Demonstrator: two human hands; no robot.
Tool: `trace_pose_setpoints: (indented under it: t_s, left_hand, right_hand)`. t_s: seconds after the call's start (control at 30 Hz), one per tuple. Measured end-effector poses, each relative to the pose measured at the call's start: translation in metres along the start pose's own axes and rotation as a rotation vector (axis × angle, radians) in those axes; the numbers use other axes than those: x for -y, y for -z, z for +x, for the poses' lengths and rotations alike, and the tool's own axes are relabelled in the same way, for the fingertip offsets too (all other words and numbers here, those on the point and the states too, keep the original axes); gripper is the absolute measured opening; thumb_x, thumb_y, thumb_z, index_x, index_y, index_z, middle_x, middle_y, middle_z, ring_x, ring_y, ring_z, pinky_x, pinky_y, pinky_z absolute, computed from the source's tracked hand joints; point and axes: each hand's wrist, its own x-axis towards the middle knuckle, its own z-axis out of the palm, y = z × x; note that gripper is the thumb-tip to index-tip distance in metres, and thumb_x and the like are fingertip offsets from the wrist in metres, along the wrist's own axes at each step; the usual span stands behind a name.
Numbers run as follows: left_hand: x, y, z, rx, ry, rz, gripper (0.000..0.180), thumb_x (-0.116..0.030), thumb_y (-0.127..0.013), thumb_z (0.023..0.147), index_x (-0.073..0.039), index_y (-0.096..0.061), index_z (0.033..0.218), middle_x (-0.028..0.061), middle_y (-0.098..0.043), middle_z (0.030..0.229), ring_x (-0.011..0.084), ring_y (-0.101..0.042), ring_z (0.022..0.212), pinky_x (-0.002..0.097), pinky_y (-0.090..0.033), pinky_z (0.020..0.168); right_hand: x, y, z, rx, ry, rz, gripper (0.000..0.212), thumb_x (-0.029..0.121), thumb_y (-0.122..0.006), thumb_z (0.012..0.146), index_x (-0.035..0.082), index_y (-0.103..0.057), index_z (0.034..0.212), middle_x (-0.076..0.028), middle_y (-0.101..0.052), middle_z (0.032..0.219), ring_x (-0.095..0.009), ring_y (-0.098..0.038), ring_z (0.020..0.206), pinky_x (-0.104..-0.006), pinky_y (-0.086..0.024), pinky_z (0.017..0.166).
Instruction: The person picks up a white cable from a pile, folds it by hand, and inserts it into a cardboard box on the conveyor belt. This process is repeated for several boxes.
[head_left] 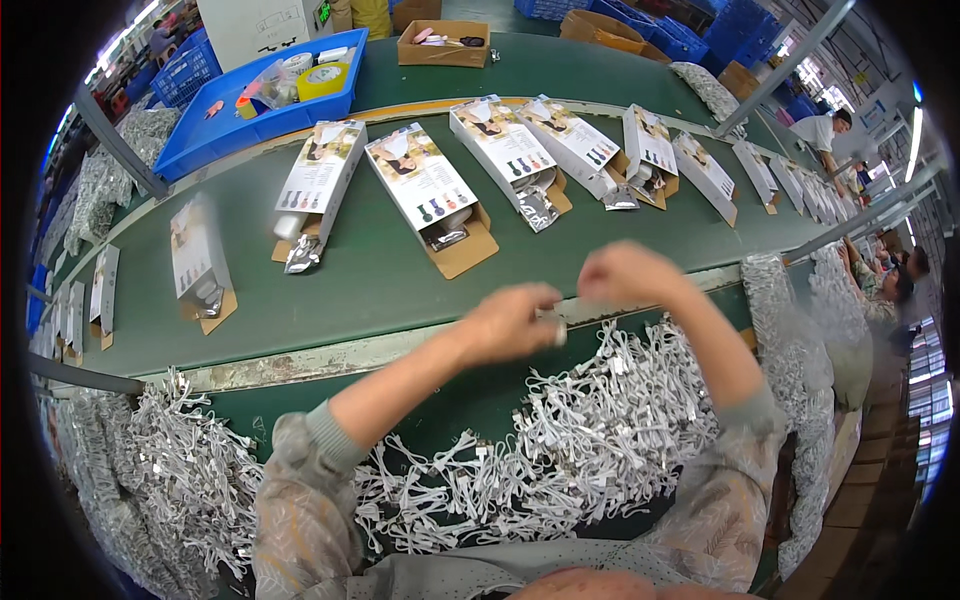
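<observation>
My left hand [512, 322] hovers over the belt's near rail, thumb and fingers parted, with a small pale spot at one fingertip. Just to its right, my right hand [625, 275] is curled closed; whatever its fingers hold, if anything, is hidden. Both hands are blurred. Below them lies a large heap of short white charging cables [600, 420]. Beyond the hands, white printed boxes [420, 175] lie in a row on the green conveyor belt [350, 300]. Their brown flaps stand open toward me, and silver pouches [535, 207] show in several.
A blue tray [190, 140] with rolls of tape stands across the belt, near a small cardboard box [443, 45] of loose items. More cables [195, 470] lie at lower left. Piles of clear-wrapped packs [790, 350] flank both sides. Other people [825, 130] work at far right.
</observation>
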Motion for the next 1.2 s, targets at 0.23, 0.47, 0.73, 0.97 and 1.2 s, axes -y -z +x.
trace_pose_setpoints:
  t_s: [0.23,0.47,0.73,0.97,1.2]
  left_hand:
    - [-0.010,-0.029,-0.159,0.289,-0.004,0.321,0.026,-0.014,-0.064,0.072,-0.004,-0.063,0.096,0.0152,-0.062,0.090,0.0336,-0.061,0.089,0.0416,-0.049,0.078]
    - [-0.016,0.041,-0.239,0.216,0.148,0.127,0.019,-0.022,-0.064,0.081,-0.004,-0.068,0.082,0.0090,-0.064,0.066,0.0203,-0.059,0.055,0.0320,-0.048,0.056]
    - [0.065,0.111,-0.215,-0.743,0.379,-0.388,0.022,-0.017,-0.060,0.086,0.002,-0.062,0.074,0.0031,-0.059,0.060,0.0076,-0.054,0.048,0.0242,-0.044,0.047]
    - [0.153,0.164,-0.136,-1.091,0.419,0.232,0.020,-0.020,-0.060,0.081,-0.002,-0.067,0.080,0.0183,-0.064,0.074,0.0342,-0.063,0.070,0.0416,-0.049,0.067]
    - [0.176,0.145,-0.036,-0.792,0.310,0.063,0.038,-0.008,-0.059,0.079,0.004,-0.050,0.113,0.0257,-0.057,0.113,0.0391,-0.054,0.104,0.0387,-0.043,0.090]
  right_hand:
    - [0.158,-0.108,-0.070,0.225,0.121,0.084,0.016,0.020,-0.062,0.074,0.006,-0.067,0.080,-0.014,-0.066,0.083,-0.031,-0.063,0.079,-0.0404,-0.049,0.069]
    - [0.200,-0.095,-0.072,0.020,0.142,0.395,0.014,0.018,-0.061,0.082,0.004,-0.063,0.085,-0.008,-0.065,0.078,-0.019,-0.062,0.071,-0.0324,-0.049,0.064]
    - [0.124,-0.081,0.067,-0.682,-0.164,0.596,0.020,0.023,-0.062,0.079,0.003,-0.062,0.080,-0.012,-0.063,0.069,-0.022,-0.061,0.063,-0.0335,-0.049,0.058]
    - [0.084,-0.094,0.169,-0.947,-0.373,0.043,0.019,0.021,-0.057,0.080,0.004,-0.063,0.082,-0.019,-0.064,0.076,-0.038,-0.062,0.075,-0.0468,-0.048,0.070]
    - [0.033,-0.107,0.203,-0.901,-0.211,-0.056,0.013,0.012,-0.055,0.081,0.002,-0.063,0.085,-0.020,-0.062,0.091,-0.035,-0.060,0.087,-0.0440,-0.047,0.075]
